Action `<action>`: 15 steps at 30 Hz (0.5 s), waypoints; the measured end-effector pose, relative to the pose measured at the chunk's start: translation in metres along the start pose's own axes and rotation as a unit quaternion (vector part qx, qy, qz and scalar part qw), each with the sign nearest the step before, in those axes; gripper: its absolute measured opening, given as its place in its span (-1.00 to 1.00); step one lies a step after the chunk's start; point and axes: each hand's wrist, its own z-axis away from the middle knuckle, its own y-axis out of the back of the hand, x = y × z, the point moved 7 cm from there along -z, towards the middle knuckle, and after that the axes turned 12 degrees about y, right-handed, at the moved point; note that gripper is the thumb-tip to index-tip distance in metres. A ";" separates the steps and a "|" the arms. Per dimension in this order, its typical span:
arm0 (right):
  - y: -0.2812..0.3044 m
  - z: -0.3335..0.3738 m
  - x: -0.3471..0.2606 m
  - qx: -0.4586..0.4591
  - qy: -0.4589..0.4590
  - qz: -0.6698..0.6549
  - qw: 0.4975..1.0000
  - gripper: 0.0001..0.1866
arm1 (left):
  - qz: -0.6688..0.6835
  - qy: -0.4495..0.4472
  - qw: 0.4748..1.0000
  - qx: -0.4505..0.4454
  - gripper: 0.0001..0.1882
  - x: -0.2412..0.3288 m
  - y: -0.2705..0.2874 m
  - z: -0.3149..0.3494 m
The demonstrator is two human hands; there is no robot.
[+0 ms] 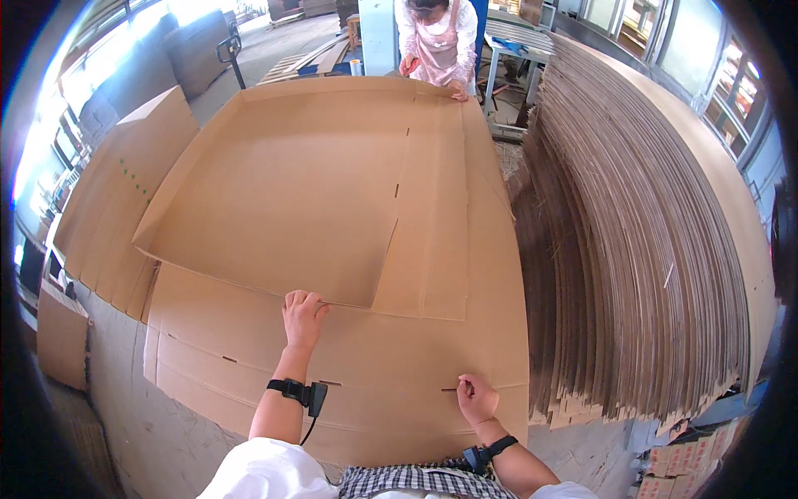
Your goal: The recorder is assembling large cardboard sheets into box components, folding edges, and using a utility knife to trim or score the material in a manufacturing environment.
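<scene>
A large brown cardboard sheet (274,183) with low folded-up sides lies before me like a shallow tray. It rests on other flat cardboard (274,345) that carries short dark slots. My left hand (303,319) is closed on the tray's near raised edge, left of its near right corner. The side flap (436,249) along the tray's right lies flat. Over the cardboard's near right part, close to a slot, my right hand (477,401) is curled closed, and whether something small is in its fingers is hidden. Black straps are round both wrists.
Across the table a person (436,41) in pink and white has a hand at the tray's far right corner. A tall stack of cardboard sheets (640,224) stands to the right. More cardboard (125,200) leans at the left. A metal-framed table (517,51) is behind.
</scene>
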 end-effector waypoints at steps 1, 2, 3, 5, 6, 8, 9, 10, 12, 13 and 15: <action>0.000 0.001 0.001 0.001 0.000 0.000 1.000 -0.93 | 0.000 -0.001 1.000 0.000 -0.76 0.000 0.000 0.000; -0.001 0.002 0.003 -0.001 -0.003 0.000 1.000 -0.94 | 0.000 -0.003 1.000 0.002 -0.76 0.000 -0.001 0.000; -0.002 0.002 0.004 -0.004 -0.005 0.000 1.000 -0.94 | 0.000 -0.006 1.000 0.004 -0.76 -0.001 -0.001 0.000; -0.004 0.004 0.007 -0.008 -0.007 0.004 1.000 -0.94 | -0.005 -0.007 1.000 0.008 -0.76 -0.002 0.000 0.000; -0.005 0.004 0.007 -0.012 -0.010 0.009 1.000 -0.94 | -0.009 -0.007 1.000 0.011 -0.76 -0.002 -0.001 0.000; -0.003 0.003 0.004 -0.006 -0.005 0.004 1.000 -0.94 | -0.007 -0.007 1.000 0.014 -0.77 -0.004 -0.002 0.000; -0.002 0.003 0.003 0.000 -0.002 0.000 1.000 -0.93 | -0.005 -0.006 1.000 0.015 -0.77 -0.004 -0.003 0.000; -0.001 0.003 0.002 0.000 -0.003 0.000 1.000 -0.93 | -0.005 -0.007 1.000 0.014 -0.77 -0.004 -0.002 0.000; -0.002 0.003 0.002 -0.007 -0.010 0.002 1.000 -0.93 | 0.004 -0.009 1.000 0.009 -0.77 -0.001 0.000 0.000; -0.002 0.002 0.002 -0.007 -0.010 0.002 1.000 -0.93 | 0.003 -0.009 1.000 0.008 -0.77 -0.001 0.000 0.000; -0.002 0.002 0.003 -0.010 -0.012 -0.011 1.000 -0.94 | 0.001 -0.011 1.000 0.009 -0.76 -0.001 -0.001 0.000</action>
